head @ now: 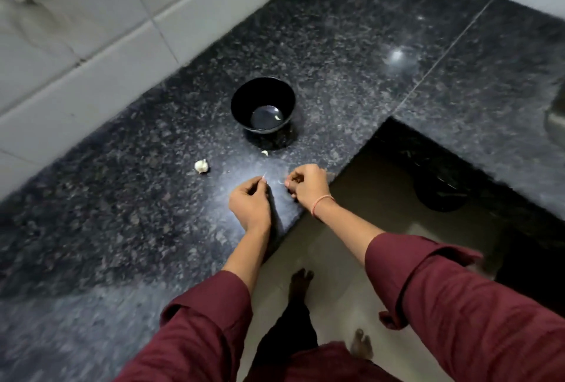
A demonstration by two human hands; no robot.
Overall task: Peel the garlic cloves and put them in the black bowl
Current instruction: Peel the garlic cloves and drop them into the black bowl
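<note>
Head view takes in a dark speckled counter, with both hands held over its near edge. The left hand is closed in a pinch on a thin sliver of skin, which stands up from the fingertips. The right hand is curled, and a small pale thing gripped at its fingertips is judged to be the garlic clove under peeling; most of it is hidden by the fingers. The two hands are near each other but apart.

The black bowl is set upright further back on the counter, and one peeled clove is seen on its floor. A partial garlic bulb lies to the left of the hands. A small pale piece lies just in front of the bowl; whether it is clove or skin cannot be told.

The clove is judged to be light and firm, and likely slippery once bared, so it is best held across its thick middle. The skin is judged papery and easily torn, so it is best taken at the tip or root end and drawn off in strips.
</note>
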